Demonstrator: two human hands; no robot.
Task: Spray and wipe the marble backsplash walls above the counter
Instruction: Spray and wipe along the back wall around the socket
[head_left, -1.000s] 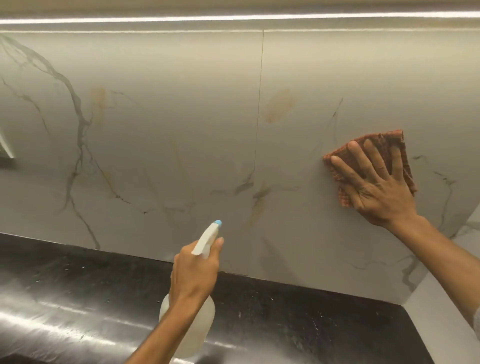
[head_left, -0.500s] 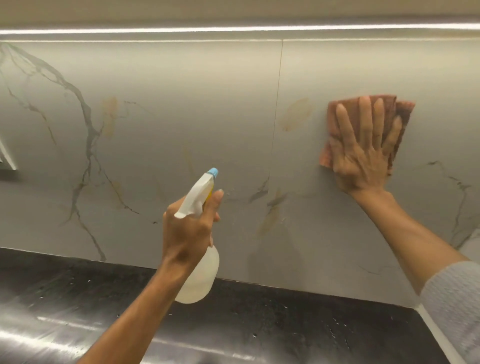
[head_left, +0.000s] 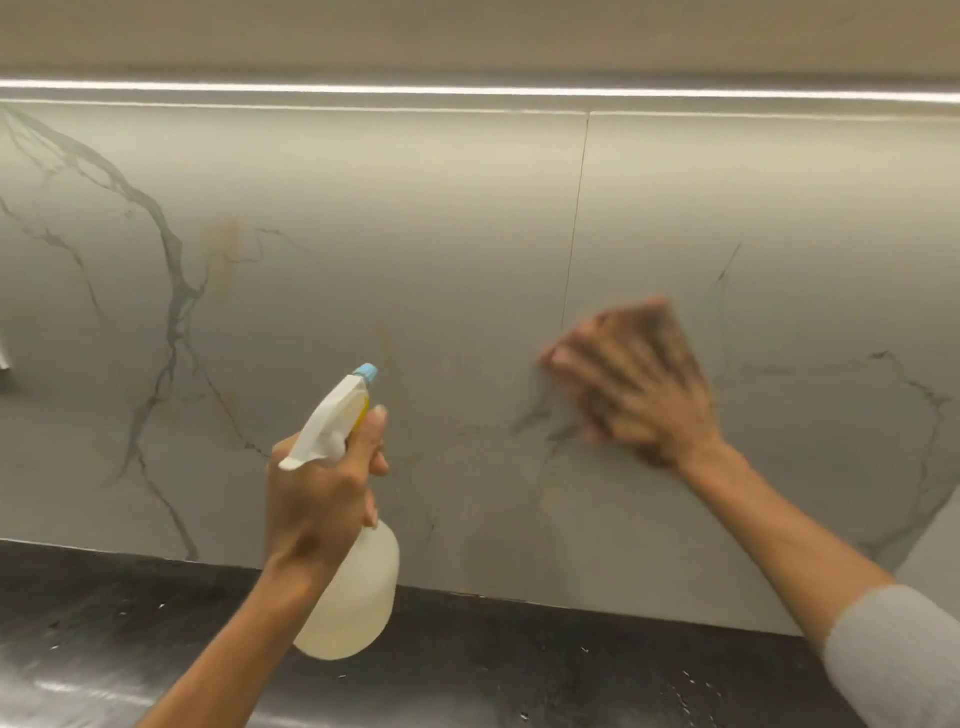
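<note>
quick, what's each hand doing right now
Left hand: closed around the spray bottle, raised toward the backsplash.
Right hand: spread flat against the backsplash, motion-blurred; any cloth under it cannot be told.

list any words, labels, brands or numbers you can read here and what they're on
None: no text can be read in this view.
Spray bottle: plain translucent body, no label showing; a small yellow patch by the trigger carries nothing readable.
Backsplash: only marble veins and a tile seam.
Counter: dark, with glare and specks, no print.
Right hand: too motion-blurred to show detail.
</note>
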